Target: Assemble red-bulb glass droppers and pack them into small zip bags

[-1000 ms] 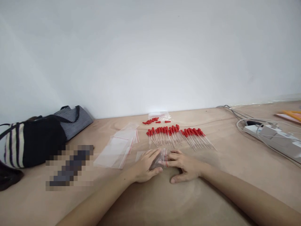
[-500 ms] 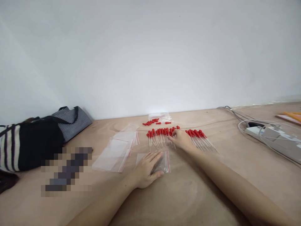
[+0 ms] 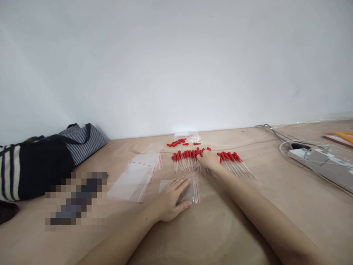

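Observation:
My left hand (image 3: 174, 200) lies flat with spread fingers on a clear zip bag (image 3: 193, 191) with a red seal line. Beyond it, droppers with red rubber bulbs and thin clear tubes (image 3: 189, 162) form a row, bulbs towards the wall. Over the middle of that row is my right hand (image 3: 209, 159), its fingers curled and pinched at a dropper among the bulbs; the fingertips are partly hidden. More droppers (image 3: 233, 162) lie slanted just right of this hand.
Several flat zip bags (image 3: 132, 180) overlap at the left. Loose red bulbs (image 3: 178, 142) and a clear bag (image 3: 186, 135) lie by the wall. A black and striped bag (image 3: 46, 165) and a blurred-out item (image 3: 79, 198) sit left. At the right are a power strip (image 3: 325, 162) and cables.
My right hand has shifted slightly left and its thumb and fingers have closed in at the red bulbs. My left hand stays on the zip bag.

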Demonstrator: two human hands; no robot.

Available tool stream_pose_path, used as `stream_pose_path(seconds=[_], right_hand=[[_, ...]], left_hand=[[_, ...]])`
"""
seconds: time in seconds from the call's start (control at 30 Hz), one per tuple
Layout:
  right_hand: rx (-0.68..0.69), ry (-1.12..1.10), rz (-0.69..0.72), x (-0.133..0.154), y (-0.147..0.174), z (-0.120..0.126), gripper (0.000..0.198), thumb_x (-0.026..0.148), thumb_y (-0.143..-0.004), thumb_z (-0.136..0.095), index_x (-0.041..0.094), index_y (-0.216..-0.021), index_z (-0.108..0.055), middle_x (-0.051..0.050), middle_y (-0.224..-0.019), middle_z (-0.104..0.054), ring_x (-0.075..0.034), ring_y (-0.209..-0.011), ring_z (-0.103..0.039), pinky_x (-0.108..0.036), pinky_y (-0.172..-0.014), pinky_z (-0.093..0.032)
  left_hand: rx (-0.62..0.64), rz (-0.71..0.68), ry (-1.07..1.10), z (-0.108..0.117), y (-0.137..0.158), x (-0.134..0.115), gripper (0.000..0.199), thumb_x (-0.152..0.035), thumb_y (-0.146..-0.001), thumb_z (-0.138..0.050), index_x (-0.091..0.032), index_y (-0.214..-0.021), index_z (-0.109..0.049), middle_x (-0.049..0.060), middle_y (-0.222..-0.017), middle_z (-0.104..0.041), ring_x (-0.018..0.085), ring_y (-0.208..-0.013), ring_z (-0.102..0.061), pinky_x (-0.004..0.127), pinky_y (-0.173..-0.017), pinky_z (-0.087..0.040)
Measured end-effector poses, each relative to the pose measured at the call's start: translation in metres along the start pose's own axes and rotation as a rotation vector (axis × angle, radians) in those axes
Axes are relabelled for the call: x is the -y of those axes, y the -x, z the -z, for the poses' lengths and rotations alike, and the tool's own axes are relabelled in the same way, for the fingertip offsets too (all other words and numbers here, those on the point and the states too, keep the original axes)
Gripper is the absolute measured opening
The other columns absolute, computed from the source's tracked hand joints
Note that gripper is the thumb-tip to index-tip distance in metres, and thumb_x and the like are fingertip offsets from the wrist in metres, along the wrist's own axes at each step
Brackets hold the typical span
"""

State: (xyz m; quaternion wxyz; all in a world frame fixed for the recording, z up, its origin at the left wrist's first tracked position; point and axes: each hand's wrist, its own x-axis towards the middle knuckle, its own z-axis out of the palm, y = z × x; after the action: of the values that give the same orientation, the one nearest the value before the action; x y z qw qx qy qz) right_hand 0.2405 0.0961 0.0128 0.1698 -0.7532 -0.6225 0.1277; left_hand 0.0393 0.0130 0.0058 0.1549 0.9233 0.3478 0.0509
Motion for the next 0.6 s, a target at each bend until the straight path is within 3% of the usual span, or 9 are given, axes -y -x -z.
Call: stream_pose_path(seconds=[0.17, 0.23, 0.3, 0.4, 0.6], right_hand=[[-0.044, -0.232, 0.189, -0.019, 0.016, 0.012, 0.020, 0.027, -0.085, -0.031, 0.014, -0.087, -0.047, -0.007, -0.083, -0.060, -0.015, -0.077, -0.059, -0.025, -0.066, -0.044], [-0.003, -0.492, 0.314, -0.032, 0.031, 0.009, 0.019, 0.029, -0.084, -0.034, 0.016, -0.098, -0.038, -0.002, -0.077, -0.057, -0.011, -0.064, -0.058, -0.023, -0.057, -0.044], [0.081, -0.836, 0.421, -0.044, 0.048, 0.002, 0.037, 0.033, -0.081, -0.042, 0.020, -0.110, -0.024, 0.004, -0.072, -0.051, -0.010, -0.052, -0.055, -0.023, -0.048, -0.043], [0.139, -1.147, 0.373, -0.052, 0.072, -0.012, 0.053, 0.037, -0.073, -0.054, 0.025, -0.110, -0.017, 0.006, -0.074, -0.050, -0.009, -0.048, -0.055, -0.023, -0.045, -0.043], [0.189, -1.419, 0.203, -0.038, 0.091, -0.026, 0.051, 0.040, -0.069, -0.061, 0.026, -0.098, -0.022, 0.005, -0.073, -0.054, -0.012, -0.056, -0.060, -0.029, -0.055, -0.048]], left_hand=[[-0.013, -0.018, -0.011, -0.001, 0.000, 0.001, 0.060, -0.046, -0.084, -0.038, -0.016, -0.134, -0.022, 0.010, -0.139, -0.027, 0.021, -0.127, -0.023, 0.043, -0.104, -0.020], [-0.018, -0.014, -0.008, -0.002, 0.000, 0.001, 0.060, -0.046, -0.084, -0.038, -0.015, -0.133, -0.023, 0.010, -0.139, -0.027, 0.021, -0.127, -0.023, 0.043, -0.104, -0.021], [-0.028, -0.005, -0.003, -0.003, -0.001, 0.001, 0.060, -0.046, -0.084, -0.039, -0.015, -0.133, -0.024, 0.010, -0.138, -0.028, 0.022, -0.127, -0.023, 0.043, -0.104, -0.021], [-0.039, -0.002, 0.002, -0.006, -0.002, 0.001, 0.060, -0.046, -0.083, -0.039, -0.017, -0.133, -0.024, 0.010, -0.139, -0.027, 0.022, -0.127, -0.023, 0.043, -0.104, -0.020], [-0.065, -0.011, 0.006, -0.013, -0.003, 0.005, 0.060, -0.049, -0.083, -0.038, -0.019, -0.133, -0.022, 0.009, -0.139, -0.027, 0.022, -0.127, -0.022, 0.043, -0.104, -0.018]])
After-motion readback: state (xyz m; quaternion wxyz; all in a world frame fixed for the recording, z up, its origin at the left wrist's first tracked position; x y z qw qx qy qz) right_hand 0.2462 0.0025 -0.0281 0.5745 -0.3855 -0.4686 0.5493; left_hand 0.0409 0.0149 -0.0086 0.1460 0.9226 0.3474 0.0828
